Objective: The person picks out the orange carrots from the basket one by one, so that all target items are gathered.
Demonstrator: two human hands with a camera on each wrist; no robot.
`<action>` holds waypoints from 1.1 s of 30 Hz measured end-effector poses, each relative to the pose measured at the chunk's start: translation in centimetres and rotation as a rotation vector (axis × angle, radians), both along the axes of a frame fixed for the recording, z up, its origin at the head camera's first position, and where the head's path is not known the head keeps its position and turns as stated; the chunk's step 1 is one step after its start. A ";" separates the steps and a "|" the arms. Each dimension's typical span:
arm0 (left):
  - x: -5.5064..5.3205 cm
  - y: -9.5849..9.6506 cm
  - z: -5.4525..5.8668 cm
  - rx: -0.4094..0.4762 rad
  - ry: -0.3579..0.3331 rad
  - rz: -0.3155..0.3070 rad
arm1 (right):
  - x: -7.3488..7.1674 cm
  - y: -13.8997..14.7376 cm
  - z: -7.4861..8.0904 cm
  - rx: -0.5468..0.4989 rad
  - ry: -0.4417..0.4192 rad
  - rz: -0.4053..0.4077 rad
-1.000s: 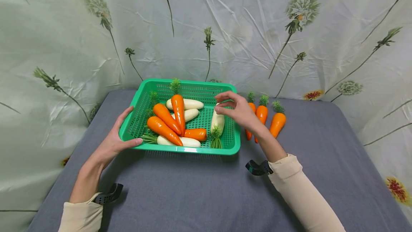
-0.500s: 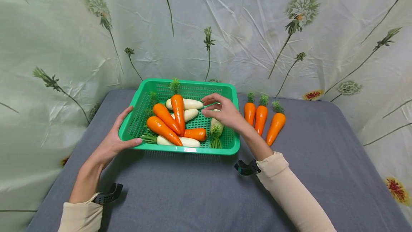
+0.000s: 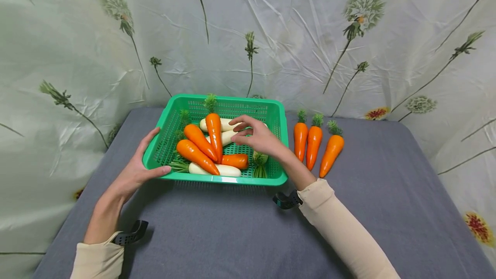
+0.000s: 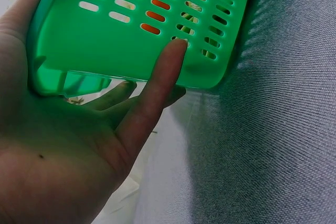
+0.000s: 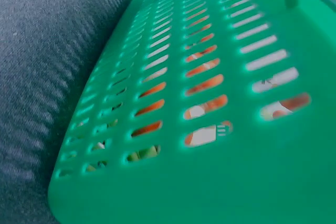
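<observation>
A green plastic basket (image 3: 284,141) holds several orange carrots (image 3: 197,157) and several white radishes (image 3: 230,171), some with green tops. At its left side my left hand (image 3: 133,171) grips the rim, thumb over the front corner. The left wrist view shows the left fingers (image 4: 152,98) against the slotted wall. My right hand (image 3: 257,136) hovers above the basket's right half, fingers loosely bent with nothing between them. Its fingertips overlap the rear radishes in the head view, and it partly hides the radish with a leafy top (image 3: 260,160) below. The right wrist view shows mostly the basket's slotted wall (image 5: 210,182).
Three more carrots (image 3: 314,141) lie side by side on the grey cloth-covered table (image 3: 217,236), right of the basket. A pale curtain (image 3: 294,33) with printed dandelions hangs behind the table. Dark bands (image 3: 129,234) circle both wrists.
My right hand has moved left across the basket, from its right-end radish toward the rear radishes, uncovering the three carrots on the table. My left hand and the basket have stayed put.
</observation>
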State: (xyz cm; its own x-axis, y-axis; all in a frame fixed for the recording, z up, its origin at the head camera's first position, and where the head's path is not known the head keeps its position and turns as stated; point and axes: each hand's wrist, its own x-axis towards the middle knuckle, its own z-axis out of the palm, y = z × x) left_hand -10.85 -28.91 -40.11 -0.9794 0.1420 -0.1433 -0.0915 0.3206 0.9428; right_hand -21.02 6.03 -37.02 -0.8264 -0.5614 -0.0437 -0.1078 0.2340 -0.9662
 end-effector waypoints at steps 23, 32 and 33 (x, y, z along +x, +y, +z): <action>0.1 0.0 -0.1 0.002 0.013 -0.006 | -0.1 -2.8 0.2 0.138 -0.030 0.118; 0.0 0.2 -0.3 0.006 0.027 0.000 | 0.0 -3.4 -0.2 0.181 -0.075 0.158; 0.0 0.1 -0.2 0.005 0.027 -0.001 | -0.1 -3.4 -0.2 0.183 -0.083 0.163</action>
State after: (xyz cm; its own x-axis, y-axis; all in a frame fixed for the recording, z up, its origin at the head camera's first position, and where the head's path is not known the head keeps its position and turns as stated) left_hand -10.86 -28.80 -40.36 -0.9829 0.1435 -0.1158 -0.0654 0.3156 0.9466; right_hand -21.10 2.62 -37.21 -0.7148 -0.6635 -0.2211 -0.0804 0.3921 -0.9164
